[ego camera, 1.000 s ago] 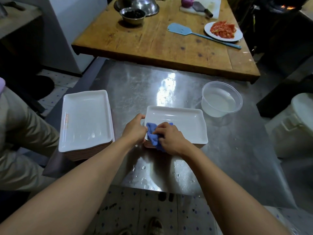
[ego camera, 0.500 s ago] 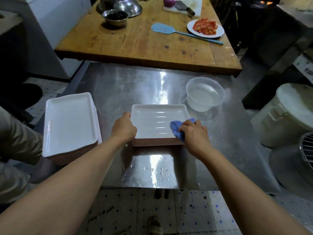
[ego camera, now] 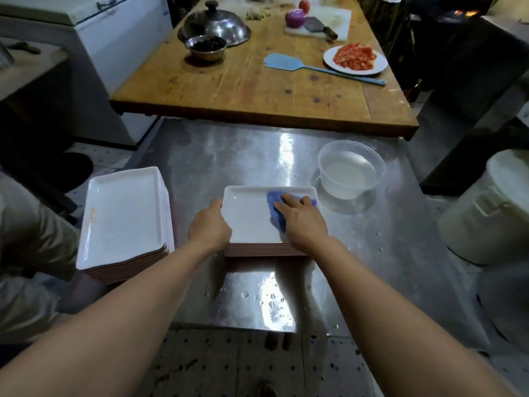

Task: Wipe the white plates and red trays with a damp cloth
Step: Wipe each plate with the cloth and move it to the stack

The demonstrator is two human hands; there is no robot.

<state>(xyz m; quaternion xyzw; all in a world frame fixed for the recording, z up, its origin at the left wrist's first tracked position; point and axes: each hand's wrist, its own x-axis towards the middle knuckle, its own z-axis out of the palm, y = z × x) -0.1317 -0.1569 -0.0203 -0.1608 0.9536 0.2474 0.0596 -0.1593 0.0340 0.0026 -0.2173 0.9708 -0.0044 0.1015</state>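
water bowl just beside the plate stack — left hand grips its edge, right fingers flat on cloth.

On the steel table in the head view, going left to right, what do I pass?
Left stack of white plates → left hand gripping the middle stack's edge → blue cloth under the right hand → clear bowl of water.

Steel table, wet with droplets near front edge, carries two stacks of white plates: one at left edge, one centre, plus clear tub of water just right of the centre stack, not touching.
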